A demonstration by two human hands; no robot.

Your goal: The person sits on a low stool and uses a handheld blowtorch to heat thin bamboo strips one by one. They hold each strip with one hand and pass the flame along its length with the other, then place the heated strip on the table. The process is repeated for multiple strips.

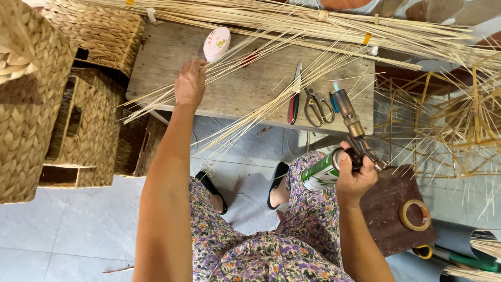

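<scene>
My left hand [190, 83] rests on a loose spread of thin pale reed sticks [250, 99] lying across a low wooden table [235, 89], fingers closed over a few of them. My right hand [355, 177] grips a gas torch [348, 117] fixed on a green and white canister [319, 172]. A small blue flame shows at the torch's brass nozzle, which points up over the table's near edge. A pink oval case [216, 44] lies just beyond my left hand.
A knife with a red handle [295, 99] and scissors [315, 107] lie on the table. Woven baskets [62, 104] stand at left. Bundled reeds [313, 23] run along the far edge, reed frames [454, 120] at right, a tape roll [415, 215] on a brown stool.
</scene>
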